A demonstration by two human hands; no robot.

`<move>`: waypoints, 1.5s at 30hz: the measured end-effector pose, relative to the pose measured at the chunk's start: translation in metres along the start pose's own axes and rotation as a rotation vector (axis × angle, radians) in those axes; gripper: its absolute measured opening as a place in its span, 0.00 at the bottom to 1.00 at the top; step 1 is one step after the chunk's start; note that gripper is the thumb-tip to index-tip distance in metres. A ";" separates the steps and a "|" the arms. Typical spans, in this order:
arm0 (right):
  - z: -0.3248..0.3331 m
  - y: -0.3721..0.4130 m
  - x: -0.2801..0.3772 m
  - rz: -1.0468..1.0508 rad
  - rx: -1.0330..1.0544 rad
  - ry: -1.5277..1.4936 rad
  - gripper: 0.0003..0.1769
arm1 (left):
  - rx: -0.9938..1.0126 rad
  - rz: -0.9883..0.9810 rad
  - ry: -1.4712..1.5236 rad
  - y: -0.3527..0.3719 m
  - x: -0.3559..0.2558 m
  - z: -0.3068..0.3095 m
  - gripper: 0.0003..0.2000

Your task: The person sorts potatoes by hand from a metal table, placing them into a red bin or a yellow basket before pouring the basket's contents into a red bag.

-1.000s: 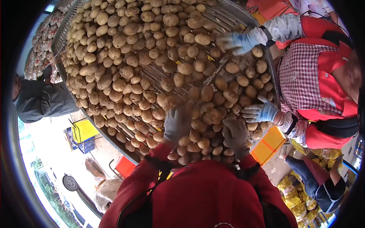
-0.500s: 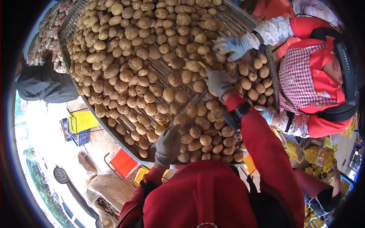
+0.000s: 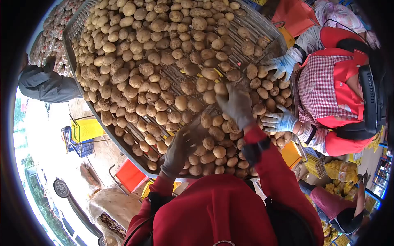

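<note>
My gloved right hand point(image 3: 237, 107) clamped one potato point(image 3: 221, 88), holding it clear of the heap point(image 3: 135, 61) on the slatted desk point(image 3: 251, 19). My left hand point(image 3: 178, 148) lay spread, fingers apart, bracing the near-edge potatoes.

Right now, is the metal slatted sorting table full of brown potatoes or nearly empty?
Full: brown potatoes cover most of the metal slatted sorting table, leaving few bare slats.
</note>
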State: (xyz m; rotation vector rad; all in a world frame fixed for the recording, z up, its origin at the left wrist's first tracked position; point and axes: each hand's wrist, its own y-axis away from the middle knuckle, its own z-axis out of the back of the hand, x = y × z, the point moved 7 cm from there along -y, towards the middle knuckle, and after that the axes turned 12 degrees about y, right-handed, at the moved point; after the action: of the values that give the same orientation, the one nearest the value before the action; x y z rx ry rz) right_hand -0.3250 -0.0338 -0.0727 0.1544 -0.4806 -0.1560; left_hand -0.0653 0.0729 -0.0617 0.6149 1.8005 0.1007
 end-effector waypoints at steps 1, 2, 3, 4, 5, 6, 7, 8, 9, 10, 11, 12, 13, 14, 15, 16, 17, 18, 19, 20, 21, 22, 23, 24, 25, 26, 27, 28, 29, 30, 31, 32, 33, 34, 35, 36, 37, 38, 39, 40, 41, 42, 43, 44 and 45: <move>0.001 0.027 0.014 0.113 0.019 -0.076 0.35 | 0.115 -0.137 -0.415 -0.003 -0.004 -0.003 0.22; -0.001 0.041 0.026 0.218 0.076 -0.129 0.34 | 0.238 -0.268 -0.831 -0.004 -0.005 -0.010 0.24; -0.001 0.052 0.038 0.323 0.127 -0.183 0.34 | 0.184 -0.085 -0.502 -0.002 0.005 -0.006 0.24; -0.003 0.047 0.038 0.312 0.120 -0.120 0.34 | 0.077 0.070 -0.080 0.003 0.013 -0.002 0.24; -0.004 0.041 0.038 0.301 0.114 -0.056 0.33 | -0.072 0.170 0.273 0.009 0.022 0.001 0.25; -0.011 0.010 0.024 0.172 0.049 0.117 0.32 | -0.084 0.152 0.069 0.013 0.060 0.034 0.26; -0.016 -0.018 0.011 0.034 -0.021 0.277 0.31 | -0.050 0.127 0.065 0.019 0.066 0.040 0.26; -0.035 -0.043 0.008 0.001 -0.002 0.281 0.31 | -0.016 0.103 0.062 0.025 0.071 0.045 0.26; -0.048 -0.064 0.007 -0.032 0.016 0.287 0.30 | 0.063 0.072 0.273 0.029 0.060 0.034 0.25; -0.049 -0.077 0.010 -0.043 0.041 0.245 0.27 | 0.078 0.046 0.243 0.028 0.044 0.021 0.25; -0.049 -0.087 0.013 -0.052 0.068 0.205 0.24 | 0.093 0.020 0.214 0.028 0.028 0.008 0.24; -0.049 -0.090 0.014 -0.064 0.103 0.164 0.22 | 0.038 0.004 -0.058 0.031 0.003 -0.009 0.23; -0.038 -0.085 0.015 -0.050 0.049 0.086 0.21 | -0.015 -0.020 -0.327 0.031 -0.018 -0.017 0.22; -0.022 -0.067 0.017 -0.030 -0.006 0.016 0.21 | 0.015 -0.100 -0.476 0.028 -0.030 -0.023 0.22; -0.007 -0.048 0.023 -0.004 -0.054 -0.047 0.21 | 0.065 -0.163 -0.566 0.022 -0.034 -0.022 0.24; 0.008 -0.024 0.038 0.067 -0.007 -0.158 0.20 | 0.106 -0.220 -0.647 0.018 -0.032 -0.017 0.27; 0.014 0.003 0.050 0.134 0.053 -0.270 0.20 | 0.115 -0.108 -0.437 0.021 -0.030 -0.019 0.31; 0.003 0.025 0.063 0.328 0.084 -0.260 0.20 | 0.101 -0.001 -0.228 0.024 -0.027 -0.022 0.35; -0.004 0.047 0.076 0.524 0.110 -0.255 0.19 | 0.110 -0.164 -0.324 0.027 -0.028 -0.022 0.34; -0.005 0.046 0.076 0.561 0.112 -0.257 0.19 | 0.118 -0.334 -0.425 0.029 -0.028 -0.020 0.32; -0.005 0.045 0.077 0.598 0.114 -0.260 0.19 | 0.065 -0.324 -0.343 0.031 -0.023 -0.013 0.31; 0.010 0.017 0.071 0.472 0.097 -0.271 0.19 | 0.013 -0.319 -0.259 0.032 -0.020 -0.008 0.29; 0.019 -0.012 0.063 0.344 0.086 -0.288 0.18 | -0.095 -0.127 0.013 0.035 -0.011 0.001 0.27; 0.026 -0.044 0.053 0.374 -0.104 -0.182 0.21 | -0.206 0.065 0.286 0.044 0.001 0.007 0.25; 0.022 -0.069 0.048 0.405 -0.290 -0.080 0.24 | -0.242 0.095 0.328 0.055 0.005 0.009 0.25; 0.008 -0.084 0.055 0.392 -0.300 0.032 0.26 | -0.280 0.124 0.371 0.066 0.009 0.011 0.25; -0.005 -0.096 0.066 0.383 -0.317 0.144 0.28 | -0.234 -0.002 0.173 0.072 0.003 0.012 0.26; -0.015 -0.101 0.080 0.377 -0.339 0.254 0.31 | -0.188 -0.124 -0.033 0.077 -0.003 0.011 0.27; -0.026 -0.088 0.090 0.458 -0.376 0.328 0.33 | -0.131 -0.241 -0.243 0.081 -0.010 0.012 0.28; -0.034 -0.062 0.085 0.532 -0.418 0.408 0.34 | -0.063 -0.354 -0.452 0.086 -0.017 0.013 0.30; -0.039 -0.040 0.078 0.609 -0.457 0.498 0.36 | -0.094 -0.354 -0.436 0.090 -0.017 0.022 0.29; -0.042 -0.029 0.058 0.577 -0.406 0.514 0.36 | -0.127 -0.355 -0.408 0.096 -0.012 0.028 0.27; -0.044 -0.023 0.038 0.543 -0.346 0.535 0.35 | -0.136 -0.258 -0.382 0.101 -0.003 0.035 0.24; -0.041 -0.019 0.028 0.548 -0.334 0.548 0.34 | -0.146 -0.161 -0.357 0.107 0.005 0.042 0.21; -0.033 -0.014 0.025 0.558 -0.318 0.558 0.33 | -0.190 -0.214 -0.275 0.110 0.019 0.050 0.18; -0.028 -0.009 0.027 0.569 -0.304 0.566 0.32 | -0.229 -0.271 -0.196 0.113 0.032 0.057 0.16; -0.022 -0.010 0.037 0.504 -0.257 0.610 0.30 | -0.235 -0.277 -0.247 0.121 0.034 0.061 0.16; -0.014 -0.014 0.055 0.437 -0.217 0.655 0.28 | -0.242 -0.283 -0.299 0.128 0.035 0.064 0.17; -0.014 -0.018 0.070 0.367 -0.185 0.695 0.27 | -0.225 -0.259 -0.375 0.134 0.032 0.065 0.19; -0.022 -0.010 0.098 0.512 -0.353 0.665 0.26 | -0.203 -0.235 -0.457 0.139 0.030 0.066 0.21; -0.046 -0.001 0.129 0.599 -0.290 0.576 0.26 | -0.238 -0.135 -0.143 0.142 0.039 0.072 0.21; -0.072 0.017 0.160 0.791 -0.270 0.445 0.26 | -0.270 -0.037 0.168 0.146 0.051 0.073 0.22; -0.105 0.039 0.187 0.872 -0.073 0.493 0.30 | -0.295 0.056 0.481 0.149 0.061 0.071 0.22; -0.118 0.067 0.199 0.973 -0.028 0.306 0.22 | -0.261 -0.047 0.229 0.151 0.041 0.066 0.22; -0.122 0.080 0.197 1.007 -0.151 0.232 0.20 | -0.257 -0.153 -0.047 0.155 0.021 0.061 0.21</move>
State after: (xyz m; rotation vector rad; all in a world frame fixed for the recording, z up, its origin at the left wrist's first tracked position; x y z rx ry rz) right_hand -0.0868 0.0215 -0.0767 -0.2254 -0.2687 0.8026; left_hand 0.0420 0.2008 -0.0426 0.2935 1.7475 0.2076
